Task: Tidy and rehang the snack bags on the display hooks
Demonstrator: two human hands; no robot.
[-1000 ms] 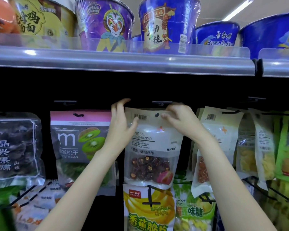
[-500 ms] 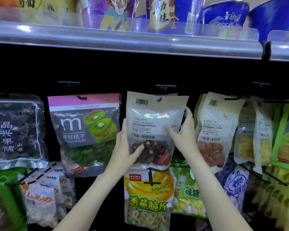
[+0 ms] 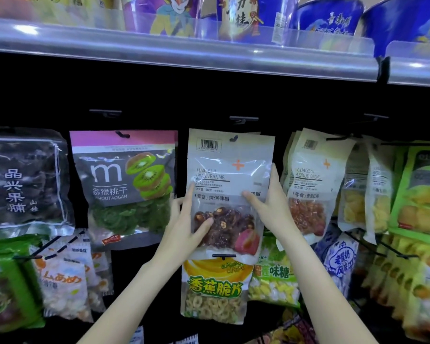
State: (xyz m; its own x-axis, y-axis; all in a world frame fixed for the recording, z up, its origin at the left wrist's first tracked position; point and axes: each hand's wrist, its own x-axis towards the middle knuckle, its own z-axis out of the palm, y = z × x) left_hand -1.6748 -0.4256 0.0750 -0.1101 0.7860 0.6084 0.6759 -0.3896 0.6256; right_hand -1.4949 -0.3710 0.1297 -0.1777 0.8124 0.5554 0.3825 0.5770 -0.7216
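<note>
A white plum snack bag (image 3: 230,167) with dark dried fruit in its window hangs from a black hook (image 3: 233,138) at the middle of the display. My left hand (image 3: 188,224) grips its lower left edge, thumb across the fruit window. My right hand (image 3: 271,204) holds its right edge, thumb on the front. More white bags sit behind it on the same hook.
A kiwi bag (image 3: 124,184) hangs to the left, a red-fruit bag (image 3: 308,184) to the right. A banana chip bag (image 3: 215,289) hangs just below. Yellow and green bags (image 3: 417,194) crowd the right. A shelf rail (image 3: 184,53) with noodle cups runs overhead.
Both hands have slid down from the bag's top corners to its middle and lower sides. The bag now hangs on the hook.
</note>
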